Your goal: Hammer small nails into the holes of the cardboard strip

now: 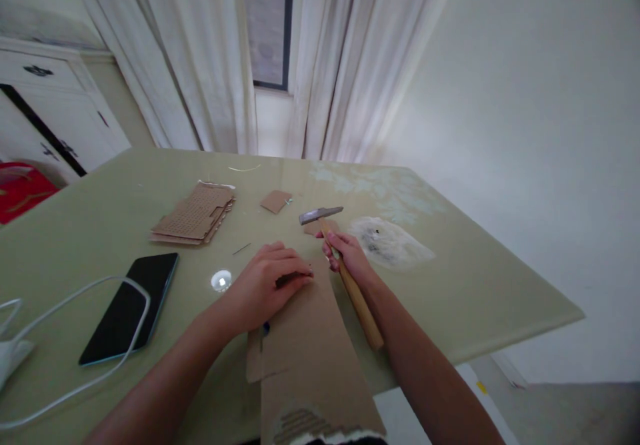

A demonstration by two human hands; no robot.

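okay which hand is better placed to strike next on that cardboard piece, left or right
Right. The right hand grips the hammer by its wooden handle, head raised just beyond the cardboard. The left hand lies flat on the cardboard's far end, pinning it to the table.

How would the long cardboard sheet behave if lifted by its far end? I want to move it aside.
The cardboard sheet is thin, long and overhangs the table, so it would probably sag or fold. Its torn near edge suggests it rips easily. It looks light; the left hand pins it.
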